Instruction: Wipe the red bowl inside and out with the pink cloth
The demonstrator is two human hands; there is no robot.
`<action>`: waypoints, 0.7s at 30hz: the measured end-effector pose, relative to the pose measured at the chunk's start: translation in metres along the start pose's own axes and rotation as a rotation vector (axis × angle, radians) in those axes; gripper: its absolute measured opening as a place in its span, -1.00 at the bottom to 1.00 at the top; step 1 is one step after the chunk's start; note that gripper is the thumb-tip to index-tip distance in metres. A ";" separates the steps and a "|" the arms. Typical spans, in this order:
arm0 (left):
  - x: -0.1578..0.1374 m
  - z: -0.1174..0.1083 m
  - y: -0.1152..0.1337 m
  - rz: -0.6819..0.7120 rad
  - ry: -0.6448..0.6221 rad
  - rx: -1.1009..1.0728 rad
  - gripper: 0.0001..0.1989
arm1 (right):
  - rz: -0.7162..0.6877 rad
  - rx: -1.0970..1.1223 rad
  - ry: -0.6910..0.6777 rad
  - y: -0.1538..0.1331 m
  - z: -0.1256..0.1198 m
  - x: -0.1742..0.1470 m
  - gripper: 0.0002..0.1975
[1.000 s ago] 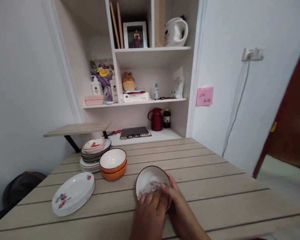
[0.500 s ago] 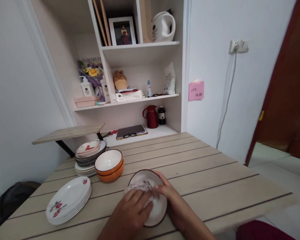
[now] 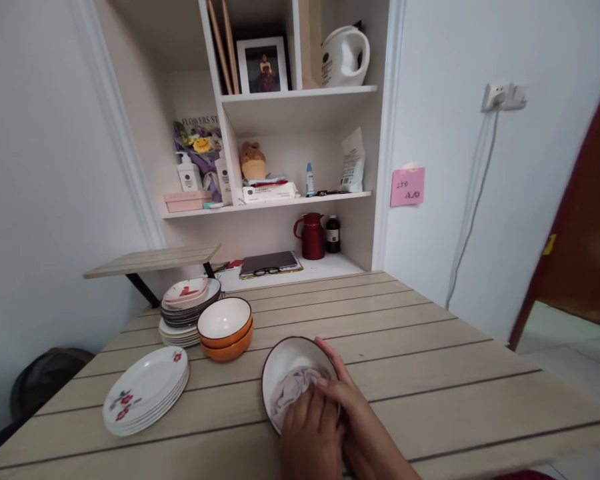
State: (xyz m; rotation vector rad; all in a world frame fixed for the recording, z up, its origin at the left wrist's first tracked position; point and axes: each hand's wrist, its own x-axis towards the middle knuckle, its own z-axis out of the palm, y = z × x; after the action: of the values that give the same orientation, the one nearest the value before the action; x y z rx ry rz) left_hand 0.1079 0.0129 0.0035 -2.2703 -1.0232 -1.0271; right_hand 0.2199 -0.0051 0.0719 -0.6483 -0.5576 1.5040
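Observation:
A white bowl (image 3: 286, 357) with a dark rim is tilted toward me above the near part of the table. My right hand (image 3: 355, 403) grips it on its right side, the thumb over the rim and the fingers behind. Inside lies a crumpled pale cloth (image 3: 294, 390). My left hand (image 3: 313, 427) presses this cloth against the bowl's inner wall, its fingers bent over the cloth. The fingertips and part of the bowl's lower side are hidden behind the left hand.
Two stacked orange bowls (image 3: 225, 343) stand left of the bowl. Flower-patterned oval plates (image 3: 147, 387) lie stacked nearer me, with more stacked dishes (image 3: 190, 310) behind. A small raised shelf (image 3: 153, 259) overhangs the table's (image 3: 430, 353) back left. A red jug (image 3: 313, 237) stands in the cabinet.
My left hand has moved the cloth from the bowl's upper left down to its lower right part. The view has shifted slightly left, and my right hand keeps its grip.

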 end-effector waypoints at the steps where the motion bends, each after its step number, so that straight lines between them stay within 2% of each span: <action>1: -0.002 0.001 0.000 0.008 -0.005 0.020 -0.60 | 0.010 0.004 0.000 0.001 0.000 0.000 -0.28; 8: -0.011 -0.010 -0.030 0.236 -0.071 0.058 -0.57 | 0.012 0.020 -0.023 0.008 -0.001 0.004 -0.31; 13: 0.001 -0.033 -0.046 0.363 -0.069 0.048 -0.56 | -0.002 -0.005 -0.065 0.006 0.002 0.004 -0.34; 18: 0.020 -0.059 -0.065 0.493 -0.082 -0.017 -0.70 | 0.034 0.018 -0.021 0.008 -0.001 0.008 -0.34; 21: 0.022 -0.060 -0.069 0.525 -0.050 -0.024 -0.76 | 0.036 0.054 -0.038 0.008 -0.002 0.010 -0.32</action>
State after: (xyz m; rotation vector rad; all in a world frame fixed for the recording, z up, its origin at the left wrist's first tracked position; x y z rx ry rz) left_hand 0.0381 0.0275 0.0639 -2.4021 -0.3883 -0.7601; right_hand 0.2156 0.0046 0.0644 -0.5914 -0.5350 1.5629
